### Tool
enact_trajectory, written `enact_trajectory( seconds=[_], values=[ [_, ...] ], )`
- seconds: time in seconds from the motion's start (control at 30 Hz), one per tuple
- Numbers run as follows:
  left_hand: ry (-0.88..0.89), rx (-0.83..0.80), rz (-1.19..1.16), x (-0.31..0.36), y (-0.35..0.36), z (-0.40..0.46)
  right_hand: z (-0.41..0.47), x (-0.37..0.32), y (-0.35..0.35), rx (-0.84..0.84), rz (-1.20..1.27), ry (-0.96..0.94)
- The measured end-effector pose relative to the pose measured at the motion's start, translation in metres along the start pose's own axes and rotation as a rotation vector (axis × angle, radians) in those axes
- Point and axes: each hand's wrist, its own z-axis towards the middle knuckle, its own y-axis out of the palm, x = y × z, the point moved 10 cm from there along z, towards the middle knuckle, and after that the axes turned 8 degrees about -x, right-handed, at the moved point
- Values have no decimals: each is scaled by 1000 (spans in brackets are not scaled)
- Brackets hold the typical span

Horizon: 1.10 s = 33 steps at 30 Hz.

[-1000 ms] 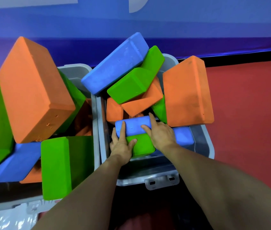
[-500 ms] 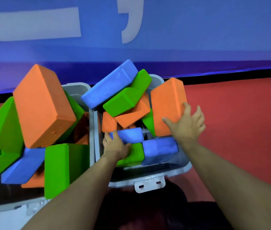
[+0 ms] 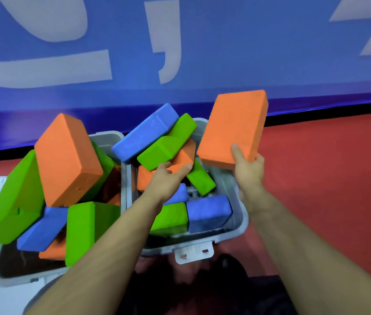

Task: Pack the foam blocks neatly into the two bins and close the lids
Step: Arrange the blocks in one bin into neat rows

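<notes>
- A blue wall banner [image 3: 225, 53] with large pale characters, cut off at the top and sides, fills the background; below it lies a red floor [image 3: 327, 178], with a white patch at the lower left corner whose nature is hard to make out.
- The right bin [image 3: 240, 226], grey, serves as landmark; its front latch tab faces the viewer and no lid can be made out on it.
- Left of it, touching side by side, the left bin [image 3: 107, 138] is heaped with orange, green and blue foam blocks that hide most of its rim.
- Above the right bin's far right corner, the orange block [image 3: 233, 128] is lifted clear of the pile, tilted; the right hand [image 3: 247, 167] grips its lower edge, thumb on the near face, the other fingers hidden behind.
- Inside the right bin, a long blue block [image 3: 144, 133] and a green block [image 3: 168, 142] lean over its far-left side; a blue block and a green block lie flat at the front, the green one partly covered by the forearm.
- The left hand [image 3: 166, 178] reaches over the middle of the right bin, fingers spread against the small orange block [image 3: 183, 159]; whether it grips is unclear.
</notes>
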Motion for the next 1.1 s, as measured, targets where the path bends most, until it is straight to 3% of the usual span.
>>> enact_trajectory(
  seconds=[0.07, 0.13, 0.3, 0.5, 0.67, 0.83, 0.97, 1.1],
  values=[
    [13, -16, -110, 7, 1, -5, -8, -4, 21, -105, 229, 40],
    [11, -53, -238, 15, 2, -9, -19, -17, 44, -225, 285, 51],
    [105, -105, -534, 34, -3, -7, -39, -42, 96, -518, 190, 2],
    [171, 46, -911, 33, -45, 9, -46, -35, 144, -674, 34, -23],
    [181, 160, -975, 28, -74, 24, -13, -18, 121, -511, 18, 37],
    [198, 251, -969, 20, -105, 33, 3, 7, 133, -431, -152, 48],
    [263, 325, -977, 20, -136, 31, 15, -4, 157, -355, -42, -18],
    [327, 426, -974, 14, -160, 26, 6, -25, 189, -320, -246, -240]
  ],
)
